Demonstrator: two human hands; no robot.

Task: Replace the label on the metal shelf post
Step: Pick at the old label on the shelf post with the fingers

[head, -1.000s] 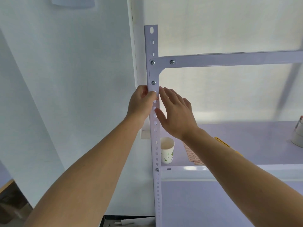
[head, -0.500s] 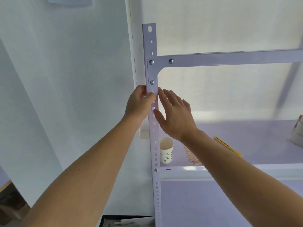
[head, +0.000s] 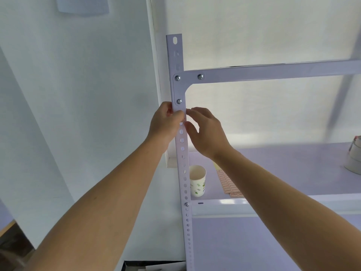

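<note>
The white perforated metal shelf post (head: 183,173) stands upright in the middle of the head view. My left hand (head: 164,124) grips it from the left just below the lowest bracket bolt, with its thumb pressed on the post's front face. My right hand (head: 209,133) is at the post's right edge at the same height, fingers curled, with index fingertip and thumb pinching at a small pinkish label (head: 184,119). Only a sliver of the label shows between the two thumbs; the rest is hidden.
On the shelf board (head: 293,163) behind the post stand a paper cup (head: 197,182) and a sheet of pink labels (head: 227,184). A roll of tape (head: 354,159) sits at the far right. A crossbar (head: 273,70) runs right from the post, and a white wall is close on the left.
My right hand's fingers have gone from straight and flat by the post to curled, with the fingertips drawn in to the label. My left hand keeps its hold on the post.
</note>
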